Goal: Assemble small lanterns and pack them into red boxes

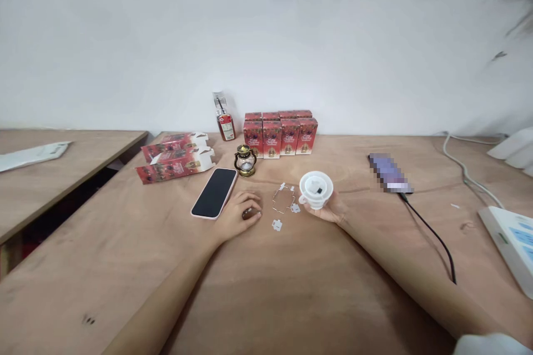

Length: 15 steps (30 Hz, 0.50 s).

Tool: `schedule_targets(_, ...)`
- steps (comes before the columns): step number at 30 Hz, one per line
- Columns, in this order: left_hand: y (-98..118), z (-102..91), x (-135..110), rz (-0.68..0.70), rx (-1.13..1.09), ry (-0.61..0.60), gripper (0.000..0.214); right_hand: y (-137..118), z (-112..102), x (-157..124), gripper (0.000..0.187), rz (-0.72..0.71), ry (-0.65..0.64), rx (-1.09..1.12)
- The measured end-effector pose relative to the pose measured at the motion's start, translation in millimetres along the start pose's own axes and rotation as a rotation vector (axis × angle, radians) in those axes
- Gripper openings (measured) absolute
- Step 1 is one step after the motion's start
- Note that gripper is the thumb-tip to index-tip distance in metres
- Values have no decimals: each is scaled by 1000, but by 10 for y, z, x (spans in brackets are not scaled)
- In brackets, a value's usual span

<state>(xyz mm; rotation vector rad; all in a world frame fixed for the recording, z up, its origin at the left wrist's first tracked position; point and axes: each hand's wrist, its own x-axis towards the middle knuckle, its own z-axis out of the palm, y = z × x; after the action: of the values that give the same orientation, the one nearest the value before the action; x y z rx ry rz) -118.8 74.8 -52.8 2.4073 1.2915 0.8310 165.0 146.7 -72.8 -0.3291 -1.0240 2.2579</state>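
My right hand [331,209] holds up a round white plastic cup-like piece [315,198] with a small loop at its side. Inside its rings sits a small black square. My left hand [239,215] rests on the table with fingers curled towards the thumb. A small dark, shiny bit shows between them, too hidden to name. Between the hands lie a thin bent wire ring [278,212] and small pale cut-out pieces [277,225]. Just beyond my left hand stands a small brass-coloured lantern [245,161] with a clear middle.
A dark-screened phone [215,193] lies beside my left hand. Several red printed boxes [271,140] stand by the wall, with flattened red cartons [177,163] to the left. A packaged bottle [226,125] leans there. Right are a cabled phone [389,173] and a white box [510,244].
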Motion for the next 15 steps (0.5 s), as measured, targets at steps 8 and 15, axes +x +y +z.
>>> schedule_targets(8,-22,31,-7,17,212,2,16,162,503,434,23,76,67,105)
schedule_targets(15,3,79,4,81,505,155,21,284,524,450,22,-8,151,194)
